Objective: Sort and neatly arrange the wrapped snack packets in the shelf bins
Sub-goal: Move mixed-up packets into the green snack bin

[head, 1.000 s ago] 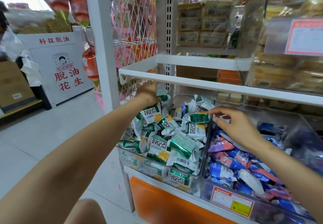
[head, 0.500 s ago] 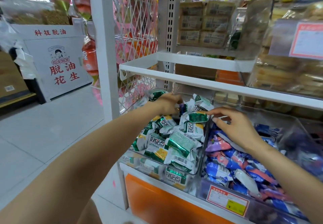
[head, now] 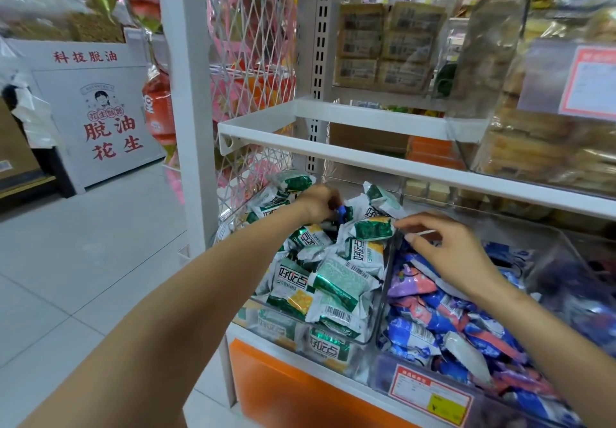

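Pinching a blue packet [head: 342,211] with the left hand [head: 316,204], at the back of the left clear bin [head: 266,324], amid heaped green-and-white packets [head: 336,287]. Arching the right hand [head: 453,254] over the divider [head: 386,281], fingers curled; impossible to tell whether gripping anything. Alongside, a right bin [head: 380,371] of blue, purple and pink packets [head: 413,331]. Above, a white shelf [head: 333,154].

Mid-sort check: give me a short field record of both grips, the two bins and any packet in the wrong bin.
left grip: curled round a blue packet, at the back of the left bin
right grip: over the divider, fingertips at a green packet edge; hold unclear
left bin: green packets, heaped loosely
right bin: blue and pink packets, jumbled
stray: the blue packet among green ones
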`<state>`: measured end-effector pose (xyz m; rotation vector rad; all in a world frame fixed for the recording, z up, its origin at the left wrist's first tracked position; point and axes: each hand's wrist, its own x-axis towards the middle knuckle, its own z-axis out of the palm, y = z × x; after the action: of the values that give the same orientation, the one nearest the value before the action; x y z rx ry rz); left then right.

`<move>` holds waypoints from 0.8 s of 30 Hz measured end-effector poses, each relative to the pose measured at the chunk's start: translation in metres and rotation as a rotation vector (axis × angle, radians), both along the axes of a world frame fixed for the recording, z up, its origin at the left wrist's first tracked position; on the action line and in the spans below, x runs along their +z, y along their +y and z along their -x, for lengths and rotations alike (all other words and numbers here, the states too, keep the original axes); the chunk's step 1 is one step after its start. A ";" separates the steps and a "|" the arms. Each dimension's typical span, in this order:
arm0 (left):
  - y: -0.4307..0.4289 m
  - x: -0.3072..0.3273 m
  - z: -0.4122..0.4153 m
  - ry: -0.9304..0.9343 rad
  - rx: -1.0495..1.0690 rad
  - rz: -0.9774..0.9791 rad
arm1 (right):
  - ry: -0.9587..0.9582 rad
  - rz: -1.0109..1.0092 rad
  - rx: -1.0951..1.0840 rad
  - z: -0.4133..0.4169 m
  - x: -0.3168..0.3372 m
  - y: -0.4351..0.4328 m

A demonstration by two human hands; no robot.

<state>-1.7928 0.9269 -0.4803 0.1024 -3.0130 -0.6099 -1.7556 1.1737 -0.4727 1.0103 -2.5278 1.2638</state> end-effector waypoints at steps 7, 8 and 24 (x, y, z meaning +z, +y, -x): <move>0.002 0.017 -0.027 0.224 0.085 0.024 | -0.007 0.029 -0.017 0.002 0.000 -0.002; 0.001 0.022 -0.033 0.254 0.113 0.023 | -0.008 0.030 -0.015 0.001 0.000 -0.003; -0.022 0.027 -0.162 0.430 0.513 -0.257 | 0.106 -0.346 -0.081 0.016 0.005 -0.022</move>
<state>-1.6304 0.9046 -0.4529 0.6405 -2.3473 -0.8233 -1.7720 1.1520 -0.4674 0.9923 -2.7277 0.7442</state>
